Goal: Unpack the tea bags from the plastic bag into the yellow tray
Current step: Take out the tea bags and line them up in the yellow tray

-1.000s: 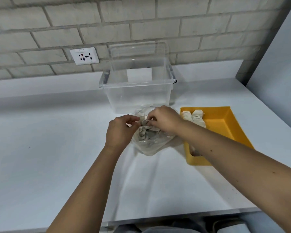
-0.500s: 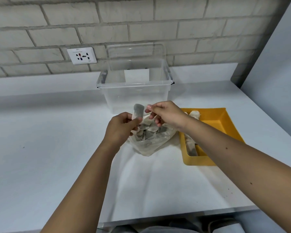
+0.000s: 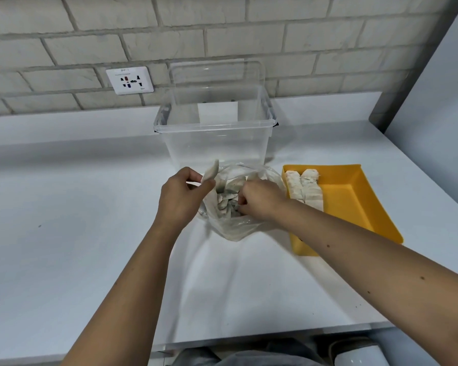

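A clear plastic bag [image 3: 236, 228] lies open on the white table, with several grey-white tea bags [image 3: 226, 199] inside. My left hand [image 3: 181, 196] pinches one tea bag [image 3: 211, 172] that sticks up above the bag's left edge. My right hand [image 3: 259, 200] reaches into the bag's mouth, fingers curled among the tea bags; what they hold is hidden. To the right stands the yellow tray [image 3: 354, 202], with two rows of tea bags [image 3: 306, 188] lined along its left side.
A clear plastic bin [image 3: 214, 143] stands just behind the bag, against the brick wall. A wall socket [image 3: 129, 80] sits to its left. The table's front edge [image 3: 249, 339] runs near my body. A grey panel [image 3: 434, 101] bounds the right side.
My right hand passed one tea bag to my left hand, then went back down into the bag. My left hand now holds that tea bag up.
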Action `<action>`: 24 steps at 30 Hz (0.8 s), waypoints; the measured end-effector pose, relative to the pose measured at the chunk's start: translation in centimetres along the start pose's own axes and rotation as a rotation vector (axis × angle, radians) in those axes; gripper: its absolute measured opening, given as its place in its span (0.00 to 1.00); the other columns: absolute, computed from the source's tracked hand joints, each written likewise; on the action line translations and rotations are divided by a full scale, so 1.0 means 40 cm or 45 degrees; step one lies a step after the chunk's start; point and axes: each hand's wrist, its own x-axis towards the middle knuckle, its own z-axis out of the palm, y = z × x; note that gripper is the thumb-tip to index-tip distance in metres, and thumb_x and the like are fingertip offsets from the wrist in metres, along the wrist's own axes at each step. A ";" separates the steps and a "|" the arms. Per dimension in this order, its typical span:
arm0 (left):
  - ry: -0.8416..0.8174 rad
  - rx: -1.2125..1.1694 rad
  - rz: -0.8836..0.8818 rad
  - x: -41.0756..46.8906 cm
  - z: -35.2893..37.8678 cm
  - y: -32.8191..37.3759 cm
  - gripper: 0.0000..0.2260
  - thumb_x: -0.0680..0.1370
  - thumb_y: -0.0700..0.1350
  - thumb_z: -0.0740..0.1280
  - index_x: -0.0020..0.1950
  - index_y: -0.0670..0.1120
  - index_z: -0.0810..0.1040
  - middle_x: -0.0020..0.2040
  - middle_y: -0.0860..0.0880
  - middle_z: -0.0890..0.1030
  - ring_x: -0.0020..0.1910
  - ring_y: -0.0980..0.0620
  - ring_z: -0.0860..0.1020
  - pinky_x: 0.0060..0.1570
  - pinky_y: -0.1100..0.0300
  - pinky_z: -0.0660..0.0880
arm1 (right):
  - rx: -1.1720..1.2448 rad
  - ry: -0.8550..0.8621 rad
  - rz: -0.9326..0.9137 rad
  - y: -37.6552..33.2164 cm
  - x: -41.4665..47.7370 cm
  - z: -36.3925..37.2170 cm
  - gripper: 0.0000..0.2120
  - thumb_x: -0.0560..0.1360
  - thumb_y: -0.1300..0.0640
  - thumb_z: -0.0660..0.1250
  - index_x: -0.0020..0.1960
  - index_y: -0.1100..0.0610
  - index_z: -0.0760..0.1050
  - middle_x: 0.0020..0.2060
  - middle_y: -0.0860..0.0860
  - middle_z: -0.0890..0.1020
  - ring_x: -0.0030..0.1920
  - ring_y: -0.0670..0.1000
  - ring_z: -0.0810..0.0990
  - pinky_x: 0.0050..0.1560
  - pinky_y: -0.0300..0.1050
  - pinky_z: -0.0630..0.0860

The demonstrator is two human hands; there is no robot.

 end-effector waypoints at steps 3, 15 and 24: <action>0.042 -0.114 -0.010 0.006 -0.005 -0.001 0.10 0.73 0.50 0.74 0.42 0.47 0.75 0.37 0.48 0.81 0.40 0.43 0.80 0.43 0.52 0.77 | 0.231 0.050 0.010 0.024 -0.007 -0.029 0.07 0.73 0.53 0.68 0.42 0.54 0.83 0.39 0.49 0.84 0.42 0.51 0.80 0.43 0.46 0.79; -0.152 -0.468 -0.304 0.005 0.038 0.015 0.07 0.79 0.38 0.66 0.55 0.37 0.79 0.45 0.38 0.85 0.39 0.45 0.86 0.41 0.55 0.84 | 0.816 0.630 -0.193 0.021 -0.095 -0.158 0.02 0.71 0.55 0.76 0.42 0.53 0.83 0.37 0.43 0.82 0.34 0.42 0.79 0.39 0.35 0.75; -0.225 -0.573 -0.338 0.006 0.062 0.013 0.08 0.77 0.43 0.72 0.50 0.39 0.84 0.42 0.42 0.86 0.43 0.47 0.84 0.49 0.57 0.82 | 0.663 0.420 -0.283 0.001 -0.074 -0.103 0.06 0.72 0.49 0.74 0.43 0.52 0.84 0.38 0.43 0.82 0.37 0.43 0.79 0.42 0.41 0.76</action>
